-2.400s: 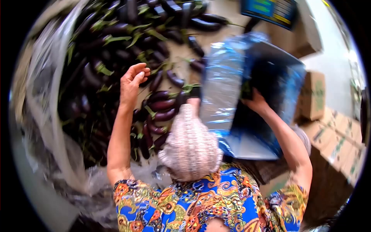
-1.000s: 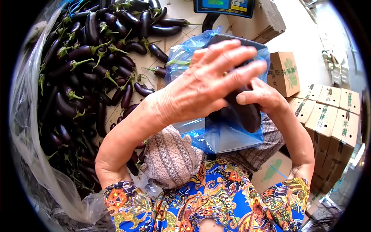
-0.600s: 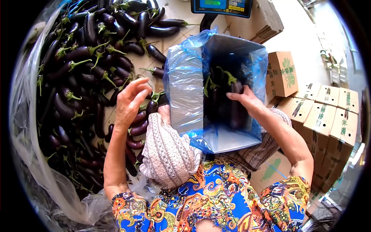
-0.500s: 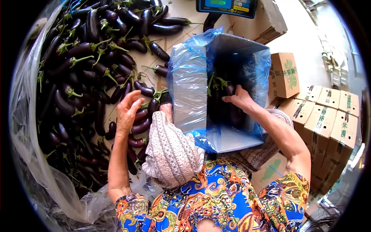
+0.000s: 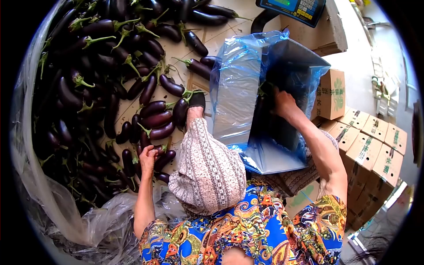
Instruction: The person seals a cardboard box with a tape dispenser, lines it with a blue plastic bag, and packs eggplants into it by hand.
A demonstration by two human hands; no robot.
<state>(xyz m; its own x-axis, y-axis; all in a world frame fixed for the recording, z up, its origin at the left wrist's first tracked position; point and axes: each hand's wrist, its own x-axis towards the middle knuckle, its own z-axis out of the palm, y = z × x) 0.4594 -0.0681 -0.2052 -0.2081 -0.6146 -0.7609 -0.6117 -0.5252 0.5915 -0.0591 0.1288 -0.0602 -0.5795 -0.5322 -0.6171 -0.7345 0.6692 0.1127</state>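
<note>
A large heap of dark purple eggplants (image 5: 68, 95) with green stems covers the floor on the left. My left hand (image 5: 149, 155) is at the heap's near edge with its fingers curled on an eggplant (image 5: 162, 159). To the right stands an open box lined with blue plastic (image 5: 240, 84), tilted toward me. My right hand (image 5: 285, 104) reaches inside this box, beside dark eggplants (image 5: 260, 108); its fingertips are in shadow and what they hold, if anything, is hidden.
A digital scale (image 5: 293, 6) stands beyond the box. Printed cartons (image 5: 364, 148) are stacked at the right, with another carton (image 5: 332, 93) behind them. Clear plastic sheeting (image 5: 95, 229) borders the heap. My knee and shoe (image 5: 197, 100) are between heap and box.
My left hand has gone down and nearer to me, from open above the heap to curled on an eggplant. My right hand has moved deeper into the box's shadow. The view has shifted.
</note>
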